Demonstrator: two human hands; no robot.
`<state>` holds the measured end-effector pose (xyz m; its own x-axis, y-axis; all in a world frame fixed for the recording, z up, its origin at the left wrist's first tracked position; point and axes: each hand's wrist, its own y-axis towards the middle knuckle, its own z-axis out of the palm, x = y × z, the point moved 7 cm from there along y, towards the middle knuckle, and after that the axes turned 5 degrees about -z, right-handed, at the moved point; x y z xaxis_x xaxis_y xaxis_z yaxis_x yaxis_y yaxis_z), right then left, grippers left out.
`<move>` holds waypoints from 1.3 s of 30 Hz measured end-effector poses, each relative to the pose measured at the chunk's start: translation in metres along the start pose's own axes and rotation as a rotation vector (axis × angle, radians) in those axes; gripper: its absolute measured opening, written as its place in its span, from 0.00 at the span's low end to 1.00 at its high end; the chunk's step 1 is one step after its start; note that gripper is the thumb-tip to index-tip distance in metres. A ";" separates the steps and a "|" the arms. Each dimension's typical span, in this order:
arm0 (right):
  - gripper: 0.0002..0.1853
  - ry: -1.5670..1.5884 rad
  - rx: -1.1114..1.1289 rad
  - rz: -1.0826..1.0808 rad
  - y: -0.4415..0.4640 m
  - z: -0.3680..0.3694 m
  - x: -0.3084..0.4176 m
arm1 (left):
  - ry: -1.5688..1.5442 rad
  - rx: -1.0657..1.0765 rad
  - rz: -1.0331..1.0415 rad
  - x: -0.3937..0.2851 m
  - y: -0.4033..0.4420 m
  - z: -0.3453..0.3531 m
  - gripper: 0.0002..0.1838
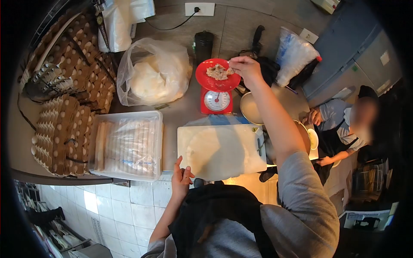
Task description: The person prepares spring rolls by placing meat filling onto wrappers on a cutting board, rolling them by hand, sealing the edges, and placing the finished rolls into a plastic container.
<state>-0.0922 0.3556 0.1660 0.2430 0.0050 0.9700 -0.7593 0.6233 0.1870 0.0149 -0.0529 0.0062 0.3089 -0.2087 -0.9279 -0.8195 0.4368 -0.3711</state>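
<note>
My right hand (246,69) reaches over the red scale (216,104). Its fingers are pinched together at the right rim of the red weighing plate (206,84), on the edge of a pale, chopped, meat-like filling (218,72). The filling lies in a loose heap on the plate. Near the front left corner of the white cutting board (221,150) is my left hand (182,178), fingers apart and holding nothing. A thin dusting or smear marks the board's surface. A dark-handled tool (259,146) lies on its right edge.
Left stand a lidded plastic tub (159,148) of wrapped rolls, a clear bag (178,86) of pale sheets, and stacked egg trays (60,129). Behind the scale is a black canister (203,45). A metal bowl (250,109) sits right. A co-worker (340,124) works at far right.
</note>
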 end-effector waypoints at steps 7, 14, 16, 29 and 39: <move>0.09 0.323 -0.036 0.011 -0.131 -0.139 0.047 | 0.013 0.100 -0.009 0.000 0.003 0.021 0.28; 0.12 0.243 -0.201 0.567 -0.262 -0.253 -0.095 | 0.154 0.266 0.001 -0.009 0.016 0.061 0.27; 0.12 -0.058 -0.190 0.562 -0.261 -0.251 -0.089 | 0.197 0.294 0.036 -0.018 0.015 0.070 0.27; 0.03 -1.200 0.322 -0.073 -0.160 -0.137 0.049 | 0.148 0.188 0.031 -0.002 0.006 0.035 0.27; 0.37 -1.224 0.397 -0.214 0.014 0.039 -0.037 | 0.046 -0.049 -0.019 0.019 -0.016 -0.013 0.26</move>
<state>-0.1353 0.3333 0.1390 -0.1640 -0.9072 0.3873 -0.9508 0.2500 0.1830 0.0278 -0.0748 -0.0051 0.3035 -0.2570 -0.9175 -0.8363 0.3896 -0.3858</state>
